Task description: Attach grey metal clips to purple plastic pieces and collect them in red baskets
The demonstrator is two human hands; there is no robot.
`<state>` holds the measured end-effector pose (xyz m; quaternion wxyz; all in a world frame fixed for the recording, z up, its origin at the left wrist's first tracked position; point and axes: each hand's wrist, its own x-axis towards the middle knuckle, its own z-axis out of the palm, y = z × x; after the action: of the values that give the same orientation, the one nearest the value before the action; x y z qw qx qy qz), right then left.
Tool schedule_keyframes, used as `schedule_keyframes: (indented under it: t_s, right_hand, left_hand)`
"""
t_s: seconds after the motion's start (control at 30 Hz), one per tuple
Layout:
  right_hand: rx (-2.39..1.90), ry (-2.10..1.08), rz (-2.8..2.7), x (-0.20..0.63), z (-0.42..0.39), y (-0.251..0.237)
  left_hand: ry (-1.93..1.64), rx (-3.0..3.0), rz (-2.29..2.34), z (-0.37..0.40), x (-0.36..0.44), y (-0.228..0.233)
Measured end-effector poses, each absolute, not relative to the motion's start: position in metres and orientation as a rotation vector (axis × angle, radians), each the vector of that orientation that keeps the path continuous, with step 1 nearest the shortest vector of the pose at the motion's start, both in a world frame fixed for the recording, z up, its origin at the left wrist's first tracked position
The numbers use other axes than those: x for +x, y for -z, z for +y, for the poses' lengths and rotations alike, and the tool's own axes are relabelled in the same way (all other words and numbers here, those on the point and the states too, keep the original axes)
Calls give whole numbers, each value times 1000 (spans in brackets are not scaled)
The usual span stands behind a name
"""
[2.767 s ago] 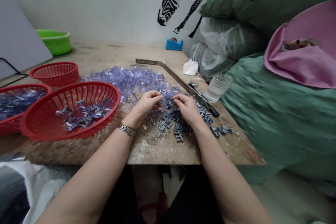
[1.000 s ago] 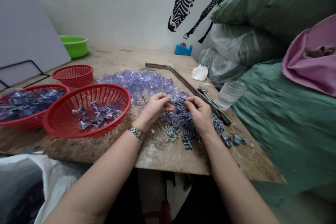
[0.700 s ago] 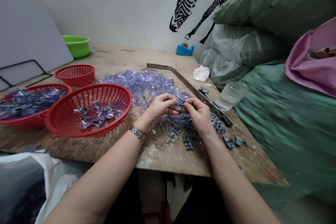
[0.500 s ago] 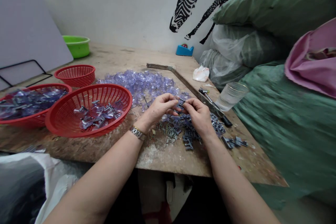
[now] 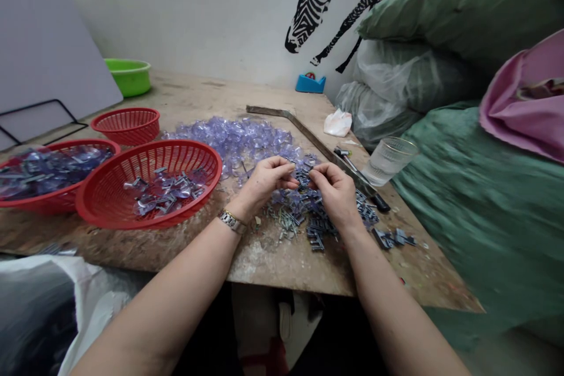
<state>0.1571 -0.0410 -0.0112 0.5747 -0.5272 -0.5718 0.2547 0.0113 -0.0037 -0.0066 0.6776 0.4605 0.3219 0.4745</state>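
My left hand point(image 5: 267, 179) and my right hand point(image 5: 335, 191) meet fingertip to fingertip over a heap of small grey metal clips point(image 5: 317, 217) on the worn wooden table point(image 5: 282, 258). Both pinch small parts between thumb and fingers; the left seems to hold a clear purple plastic piece, the right a grey clip, mostly hidden by the fingers. A wide pile of clear purple plastic pieces point(image 5: 233, 138) lies just beyond the hands. A wristwatch point(image 5: 231, 221) is on my left wrist.
Left of the hands stands a red basket point(image 5: 110, 211) holding assembled pieces, with two more red baskets point(image 5: 126, 123) behind it. A glass point(image 5: 388, 158), a long metal bar point(image 5: 308, 135), a green bowl point(image 5: 127, 73) and stuffed green sacks point(image 5: 476, 200) surround the work area.
The view shifted up and left since the oldest frame. My hands rose slightly from the clip heap and drew together, fingertips working a small part; in the last second they barely moved.
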Motion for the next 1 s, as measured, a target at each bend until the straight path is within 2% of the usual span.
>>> schedule_keyframes:
  t_s: [0.7,1.0]
  right_hand:
    - [-1250,-542,-1396,155,-41,15]
    - [-1254,-567,-1359,156,-39,17]
  left_hand:
    - [-1024,1033,735,-4,13,10]
    - [-966,827,706,-5,12,5]
